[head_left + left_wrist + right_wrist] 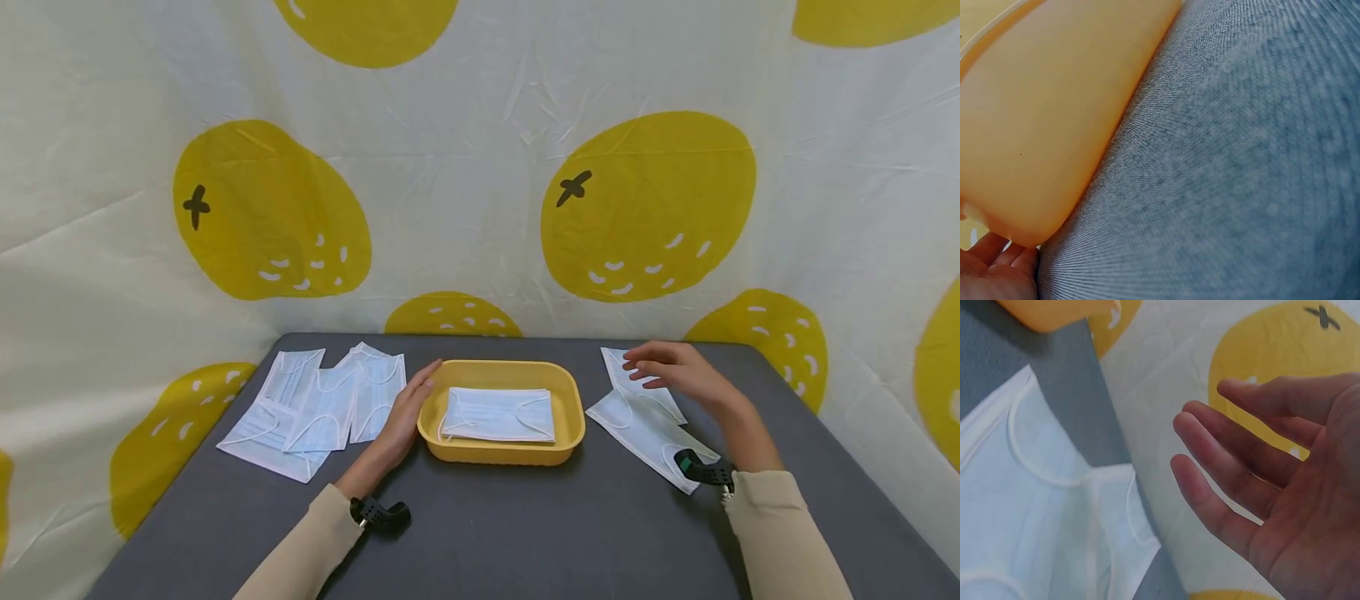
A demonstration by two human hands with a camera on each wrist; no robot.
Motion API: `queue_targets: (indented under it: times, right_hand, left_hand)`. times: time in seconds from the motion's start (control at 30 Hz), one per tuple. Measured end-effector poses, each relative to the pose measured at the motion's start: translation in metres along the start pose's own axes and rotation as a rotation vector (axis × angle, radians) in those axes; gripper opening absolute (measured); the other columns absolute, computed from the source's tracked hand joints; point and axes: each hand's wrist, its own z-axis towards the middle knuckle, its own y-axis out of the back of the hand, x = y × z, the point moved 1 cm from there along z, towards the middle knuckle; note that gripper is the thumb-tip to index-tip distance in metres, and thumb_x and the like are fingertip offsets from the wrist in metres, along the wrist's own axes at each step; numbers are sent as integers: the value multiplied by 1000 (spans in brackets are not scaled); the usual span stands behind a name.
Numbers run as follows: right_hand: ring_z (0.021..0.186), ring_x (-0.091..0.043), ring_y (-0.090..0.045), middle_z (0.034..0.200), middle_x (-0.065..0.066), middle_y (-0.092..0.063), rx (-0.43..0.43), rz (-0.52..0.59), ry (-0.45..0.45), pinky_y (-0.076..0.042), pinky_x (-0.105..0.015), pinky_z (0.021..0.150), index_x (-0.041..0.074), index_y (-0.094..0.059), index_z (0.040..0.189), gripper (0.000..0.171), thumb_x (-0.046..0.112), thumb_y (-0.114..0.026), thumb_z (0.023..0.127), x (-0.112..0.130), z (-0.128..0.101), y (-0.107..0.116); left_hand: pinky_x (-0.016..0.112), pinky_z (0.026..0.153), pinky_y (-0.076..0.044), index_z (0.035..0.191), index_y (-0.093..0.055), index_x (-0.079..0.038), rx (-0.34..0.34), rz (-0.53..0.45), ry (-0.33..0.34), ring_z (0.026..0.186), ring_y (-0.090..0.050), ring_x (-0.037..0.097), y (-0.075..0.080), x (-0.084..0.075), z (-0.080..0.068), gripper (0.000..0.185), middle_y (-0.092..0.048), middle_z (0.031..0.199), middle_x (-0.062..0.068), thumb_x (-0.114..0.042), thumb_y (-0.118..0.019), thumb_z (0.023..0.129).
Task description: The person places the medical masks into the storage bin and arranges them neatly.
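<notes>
A yellow plastic basket [495, 452] stands mid-table with a pale blue face mask [498, 414] lying flat inside. My left hand [402, 417] rests along the basket's left side, fingers extended; in the left wrist view its fingers [1007, 262] show at the basket's lower corner. Over the right-hand face masks [645, 425] hovers my right hand [678, 369], fingers loosely bent and holding nothing. In the right wrist view that hand [1260, 462] is apart from the two overlapping masks [1041, 487] below.
Several overlapping face masks [318, 417] lie on the left of the dark grey table [510, 533]. A white cloth with yellow fruit shapes [465, 192] hangs behind the table's far edge. Each wrist wears a black strap with a small camera.
</notes>
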Motion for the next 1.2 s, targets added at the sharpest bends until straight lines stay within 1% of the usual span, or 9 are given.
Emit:
queue_targets:
  times: [0.1, 0.2, 0.27, 0.33, 0.47, 0.57, 0.77, 1.07, 1.2]
  right_hand:
    - [98, -11, -74, 117, -8, -75, -31, 23, -12, -62, -28, 82, -12, -58, 132, 34, 10, -57, 105, -11, -3, 5]
    - [95, -6, -73, 108, 11, -75, -49, 44, -24, -61, -26, 80, -10, -60, 129, 31, 9, -57, 105, -19, -6, 9]
    - [94, -5, -73, 105, 15, -74, -52, 50, -51, -61, -26, 81, -10, -61, 129, 31, 10, -57, 105, -24, -7, 12]
    - [95, -4, -73, 108, 10, -75, -38, 43, -78, -62, -27, 82, -11, -59, 131, 33, 10, -56, 105, -28, -8, 14]
    - [98, -7, -72, 123, -19, -72, -5, 8, -137, -62, -32, 86, -15, -53, 136, 41, 11, -57, 105, -40, -9, 15]
    - [98, -11, -71, 129, -30, -67, 33, -38, -171, -62, -34, 86, -14, -52, 138, 43, 12, -59, 104, -48, -11, 15]
    - [91, -18, -69, 119, -30, -70, 116, -96, -156, -60, -28, 79, -13, -56, 134, 43, 9, -64, 97, -56, -16, 14]
    - [75, -19, -64, 104, -28, -72, 146, -110, -152, -59, -28, 69, -17, -56, 129, 42, 3, -67, 94, -57, -18, 15]
    - [77, -21, -64, 101, -23, -72, 165, -125, -181, -61, -30, 71, -16, -57, 129, 41, 4, -68, 94, -55, -17, 17]
  left_hand:
    - [51, 130, -17, 161, -36, -17, -3, 7, 0, 159, -25, 28, 1, 0, -1, 48, -30, 169, 7, -25, -34, 114]
    - [51, 130, -17, 161, -36, -17, -1, 14, -1, 159, -25, 28, 1, 0, -2, 48, -30, 170, 7, -26, -34, 114]
    - [51, 130, -18, 161, -37, -18, -8, 16, 4, 158, -26, 27, 1, 0, -2, 48, -31, 169, 6, -27, -35, 114]
    - [50, 130, -19, 161, -38, -18, -16, 14, 10, 158, -27, 27, 1, 1, -3, 48, -32, 169, 6, -27, -35, 114]
    - [50, 130, -19, 161, -37, -17, -21, 13, 11, 158, -27, 26, 1, 1, -2, 48, -33, 168, 5, -28, -36, 114]
    - [51, 130, -18, 161, -36, -16, -11, 9, 2, 158, -26, 28, 1, 1, -2, 49, -32, 169, 7, -28, -36, 113]
    - [51, 130, -19, 161, -36, -16, -1, 6, 8, 158, -26, 28, 1, -2, -1, 49, -32, 168, 7, -27, -36, 114]
    - [52, 129, -20, 161, -37, -16, -1, -1, -3, 157, -28, 29, 2, 1, -1, 48, -32, 169, 9, -25, -35, 114]
    - [50, 130, -20, 160, -38, -19, -5, 8, 5, 157, -28, 27, 2, -1, -2, 48, -33, 168, 6, -26, -35, 114]
